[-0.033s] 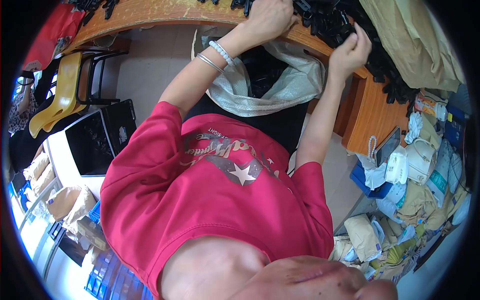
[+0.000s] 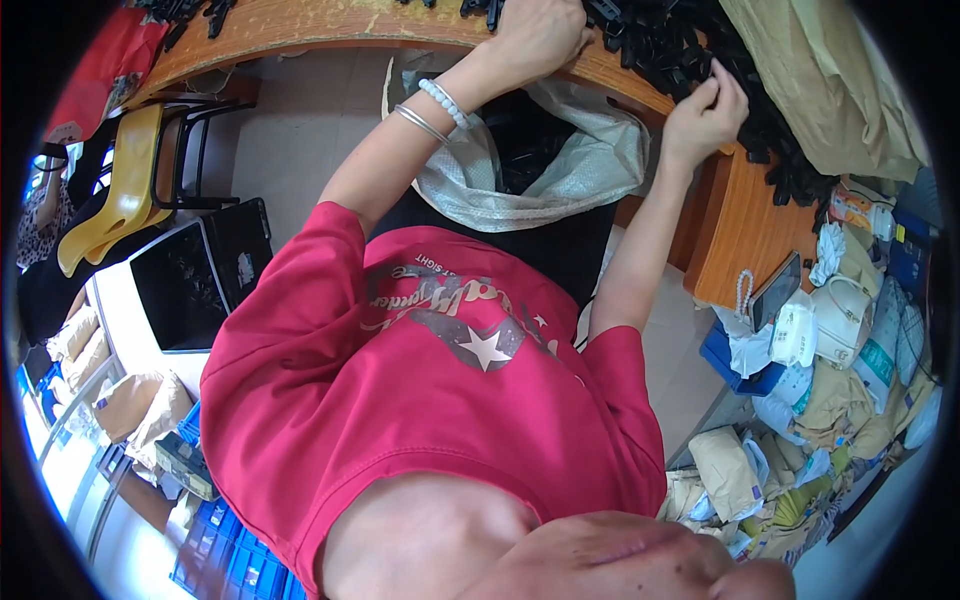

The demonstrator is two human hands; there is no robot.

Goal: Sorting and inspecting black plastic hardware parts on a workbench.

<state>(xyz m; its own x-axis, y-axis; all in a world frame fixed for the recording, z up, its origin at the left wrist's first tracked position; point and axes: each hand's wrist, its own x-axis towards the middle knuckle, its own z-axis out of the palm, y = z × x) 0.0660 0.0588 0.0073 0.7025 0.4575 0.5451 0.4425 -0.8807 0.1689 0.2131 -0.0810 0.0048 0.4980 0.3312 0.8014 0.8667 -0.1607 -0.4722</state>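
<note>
A pile of small black plastic parts [image 2: 655, 45] lies on the curved wooden table [image 2: 390, 30] at the top of the view. My left hand [image 2: 540, 38] is at the table's near edge, left of the pile. Its fingers are curled together, and whatever they hold is hidden. My right hand [image 2: 705, 122] is over the pile's near right side, fingers bent and apart, with no part visible in them. Below the table edge, between my forearms, a white woven sack [image 2: 470, 205] gapes open with black contents inside.
Brown paper [image 2: 825, 85] rises behind the pile. On the right are a phone [image 2: 777, 290], a white bag [image 2: 842, 320], a blue tray [image 2: 735, 360] and heaped packages. A yellow chair [image 2: 125, 190] and black-topped box [image 2: 180, 290] stand left. Blue crates [image 2: 235, 550] sit lower left.
My right hand has shifted slightly right and toward me, its fingers bending more. My left hand stays almost in place.
</note>
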